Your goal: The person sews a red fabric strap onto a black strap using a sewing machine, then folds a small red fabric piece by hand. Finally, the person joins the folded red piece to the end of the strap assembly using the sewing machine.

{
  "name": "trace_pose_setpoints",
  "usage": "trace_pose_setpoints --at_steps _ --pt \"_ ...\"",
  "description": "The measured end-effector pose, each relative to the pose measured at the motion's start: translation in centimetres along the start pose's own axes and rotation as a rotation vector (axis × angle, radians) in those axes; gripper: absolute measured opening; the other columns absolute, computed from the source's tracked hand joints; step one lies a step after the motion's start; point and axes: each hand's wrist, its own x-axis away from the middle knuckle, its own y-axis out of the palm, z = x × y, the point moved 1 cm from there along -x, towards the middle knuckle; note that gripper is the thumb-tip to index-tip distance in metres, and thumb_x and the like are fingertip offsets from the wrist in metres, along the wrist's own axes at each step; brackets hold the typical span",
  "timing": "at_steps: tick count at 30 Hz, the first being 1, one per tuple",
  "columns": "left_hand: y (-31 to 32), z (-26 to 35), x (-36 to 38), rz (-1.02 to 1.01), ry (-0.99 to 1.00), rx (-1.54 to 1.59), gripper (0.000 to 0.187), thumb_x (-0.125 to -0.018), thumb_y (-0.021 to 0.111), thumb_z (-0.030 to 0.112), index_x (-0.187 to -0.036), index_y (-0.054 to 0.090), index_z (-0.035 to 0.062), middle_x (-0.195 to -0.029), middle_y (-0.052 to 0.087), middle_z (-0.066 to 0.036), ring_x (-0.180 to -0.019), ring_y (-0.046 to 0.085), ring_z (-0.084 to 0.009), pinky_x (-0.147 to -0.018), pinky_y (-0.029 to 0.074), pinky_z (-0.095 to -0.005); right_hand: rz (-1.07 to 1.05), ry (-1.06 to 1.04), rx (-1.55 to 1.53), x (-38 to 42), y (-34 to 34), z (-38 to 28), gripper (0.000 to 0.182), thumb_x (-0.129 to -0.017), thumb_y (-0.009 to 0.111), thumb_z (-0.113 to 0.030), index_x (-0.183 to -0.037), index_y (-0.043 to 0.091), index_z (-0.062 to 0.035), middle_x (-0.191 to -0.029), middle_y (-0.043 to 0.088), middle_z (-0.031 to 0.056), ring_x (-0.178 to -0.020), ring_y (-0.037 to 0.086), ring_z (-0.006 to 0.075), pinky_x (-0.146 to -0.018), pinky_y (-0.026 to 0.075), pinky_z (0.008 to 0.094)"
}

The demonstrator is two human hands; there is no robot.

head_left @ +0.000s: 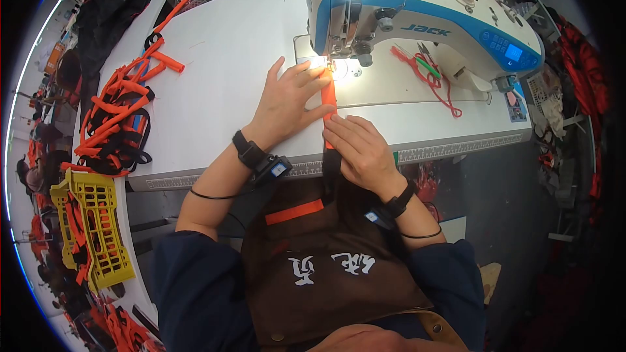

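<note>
Under the lit needle area of the white and blue sewing machine (427, 23) lies an orange strip (330, 96), running toward me over the table edge. A dark strap (332, 168) continues from it down to the apron. My left hand (290, 99) lies spread on the strip's left side, fingertips close to the presser foot. Nearer the edge, my right hand (360, 150) presses its fingers together on the strip. The underside of that grip is hidden.
A heap of orange and black straps (116, 114) lies on the white table (215, 45) at the left. Below it stands a yellow basket (104, 231) with orange pieces. Red cord (447, 101) and scissors (427, 52) rest under the machine arm.
</note>
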Motion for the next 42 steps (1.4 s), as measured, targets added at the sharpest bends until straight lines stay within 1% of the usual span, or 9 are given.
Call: trace_pose_setpoints --at_steps 7,16,22,25,28,31,42 --pt "0.09 -0.07 -0.08 -0.007 -0.013 0.001 0.054 -0.096 0.079 0.049 -0.139 0.073 0.0171 -0.144 0.071 -0.007 -0.146 0.055 -0.0277 -0.128 0.024 -0.0639 0.013 0.007 0.001 0.03 0.10 0.02 0.048 -0.080 0.069 -0.001 -0.128 0.073 0.0030 -0.136 0.072 0.0178 -0.135 0.066 0.0325 -0.118 0.049 0.0491" --pt "0.22 -0.25 -0.15 0.017 -0.013 0.003 0.055 -0.096 0.080 0.049 -0.139 0.073 0.0163 -0.143 0.071 -0.007 -0.146 0.056 -0.0274 -0.128 0.024 -0.0637 0.012 0.023 0.005 -0.09 0.12 -0.04 0.047 -0.081 0.069 0.000 -0.128 0.073 0.0032 -0.138 0.072 0.0181 -0.136 0.065 0.0323 -0.119 0.048 0.0493" --pt "-0.01 -0.30 -0.35 -0.037 -0.066 0.056 0.060 -0.096 0.080 0.048 -0.141 0.069 0.0103 -0.143 0.071 -0.010 -0.149 0.054 -0.0292 -0.128 0.023 -0.0635 0.003 0.027 0.008 -0.22 0.02 -0.14 0.048 -0.081 0.068 0.000 -0.128 0.073 0.0036 -0.139 0.071 0.0183 -0.137 0.065 0.0322 -0.120 0.048 0.0495" --pt "0.42 -0.36 0.01 0.001 -0.044 0.067 0.061 -0.097 0.079 0.048 -0.142 0.068 0.0083 -0.146 0.069 -0.011 -0.151 0.052 -0.0300 -0.129 0.023 -0.0626 -0.001 0.030 0.008 -0.15 0.15 -0.06 0.048 -0.081 0.068 -0.001 -0.129 0.072 0.0039 -0.139 0.071 0.0184 -0.138 0.064 0.0323 -0.120 0.047 0.0497" --pt "0.13 -0.23 0.35 0.016 -0.036 0.068 0.062 -0.097 0.079 0.048 -0.143 0.067 0.0092 -0.149 0.066 -0.011 -0.151 0.051 -0.0300 -0.129 0.023 -0.0615 -0.002 0.028 0.014 -0.10 0.16 0.00 0.048 -0.081 0.069 -0.001 -0.129 0.072 0.0040 -0.139 0.071 0.0184 -0.138 0.064 0.0324 -0.120 0.047 0.0499" --pt "-0.08 -0.24 0.58 -0.036 -0.046 0.085 0.061 -0.098 0.079 0.048 -0.144 0.067 0.0095 -0.152 0.064 -0.011 -0.152 0.050 -0.0295 -0.129 0.023 -0.0607 -0.003 0.028 0.020 -0.08 0.23 0.06 0.049 -0.080 0.069 -0.001 -0.129 0.072 0.0041 -0.139 0.071 0.0184 -0.138 0.064 0.0325 -0.120 0.047 0.0501" --pt "0.13 -0.34 0.60 -0.017 -0.058 0.078 0.061 -0.098 0.079 0.047 -0.144 0.067 0.0086 -0.151 0.065 -0.011 -0.153 0.049 -0.0294 -0.129 0.022 -0.0600 -0.002 0.025 0.021 -0.14 0.18 0.04 0.052 -0.079 0.070 -0.001 -0.130 0.071 0.0045 -0.139 0.071 0.0188 -0.138 0.064 0.0332 -0.120 0.048 0.0502"
